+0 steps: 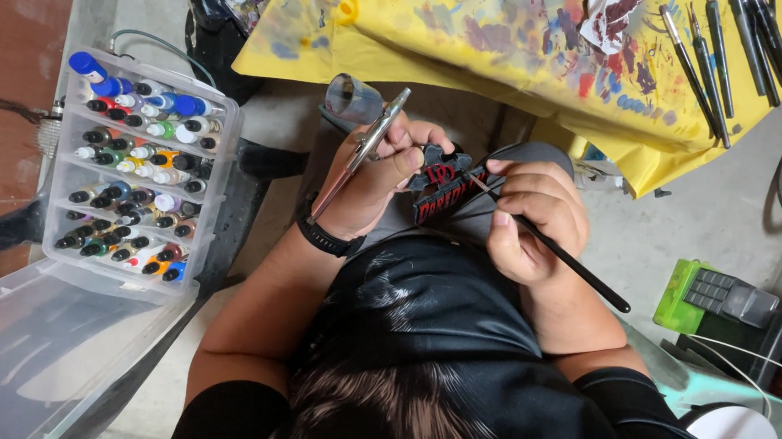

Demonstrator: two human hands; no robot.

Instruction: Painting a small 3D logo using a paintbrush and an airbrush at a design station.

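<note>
Dark hair and a black shirt point(436, 335) fill the bottom of the view, and just beyond them both hands meet over a small black plaque with raised red lettering point(448, 188), held above the person's lap. The left hand point(378, 170) is curled shut around two things at once — its fingertips pinch the upper edge of the plaque, while a silver airbrush point(369, 143) lies tucked across the hand, nozzle pointing away, seemingly parked there to keep it within reach. A black watch point(326, 238) sits on that wrist. The right hand point(533, 219) is closed in a pen-like grip on a thin black-handled brush point(563, 258), its tip touching the plaque's right end; the close grip near the bristles looks chosen for fine control.

Left of the person a clear plastic case point(16, 365) stands open, its tray packed with small paint bottles point(135, 173) set upright in rows, caps showing — easy to pick by colour. Ahead, a table under a paint-smeared yellow cover point(488, 29) carries a row of spare brushes point(727, 36) laid side by side. A green and grey device point(708, 294) sits on the floor to the right.
</note>
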